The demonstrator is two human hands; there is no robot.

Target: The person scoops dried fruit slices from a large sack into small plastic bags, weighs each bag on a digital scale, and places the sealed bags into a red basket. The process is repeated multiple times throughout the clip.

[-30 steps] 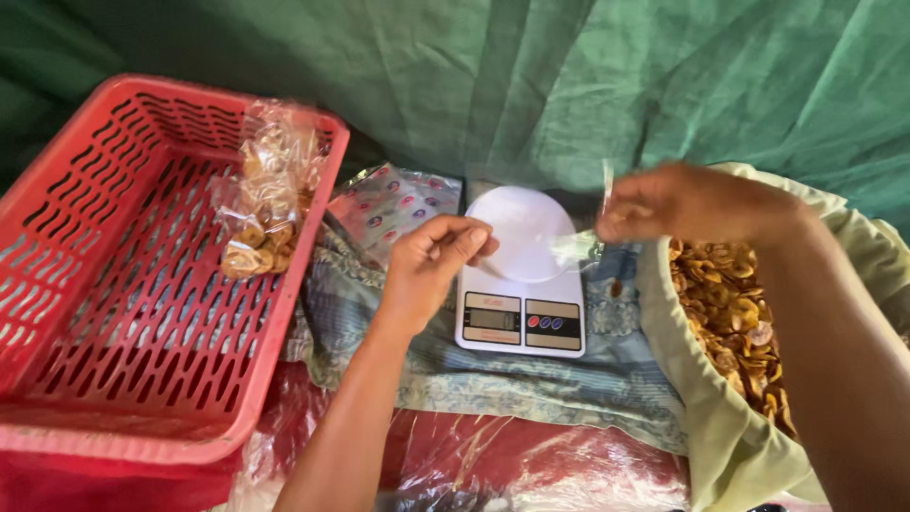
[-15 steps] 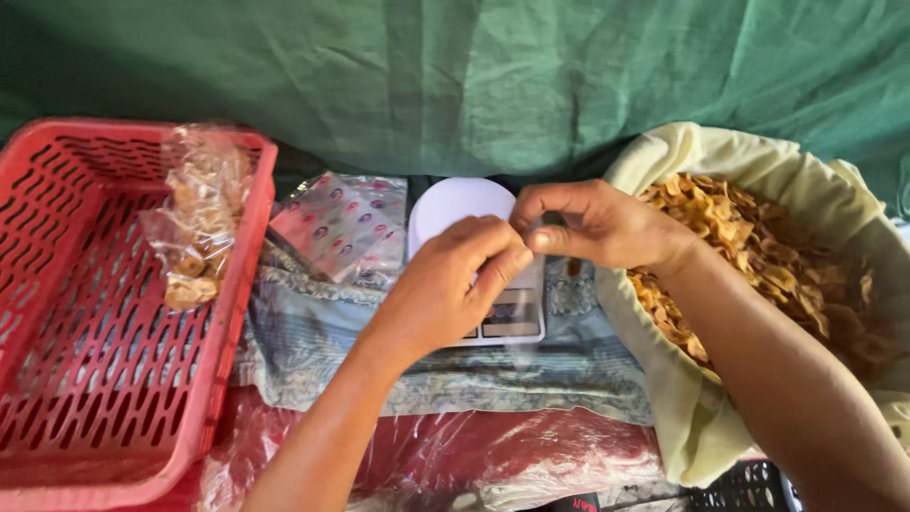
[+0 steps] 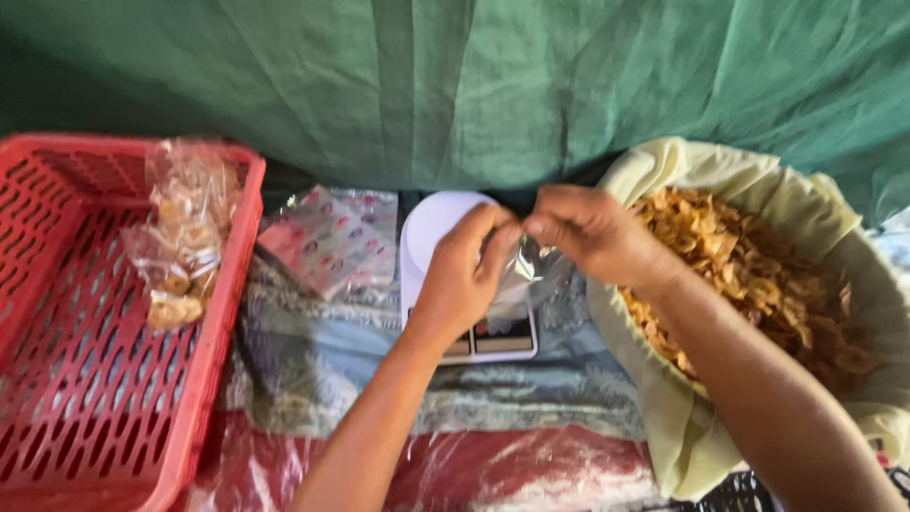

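Both hands meet over a white kitchen scale [image 3: 431, 228]. My left hand [image 3: 462, 280] and my right hand [image 3: 592, 232] pinch a small clear plastic bag [image 3: 524, 270] between their fingertips, just above the scale's display. To the right stands a large container lined with pale yellow cloth [image 3: 682, 431], full of golden fried chips [image 3: 758, 275]. My right forearm lies across its near rim.
A red plastic basket [image 3: 223, 313] sits at the left with filled clear snack bags [image 3: 180, 237] leaning in its far corner. A stack of printed empty bags [image 3: 327, 237] lies beside the scale on a patterned blue cloth [image 3: 531, 398]. Green tarp hangs behind.
My right hand came in from the chip container to meet my left over the scale. Both now hold the clear bag together. The view has shifted right.
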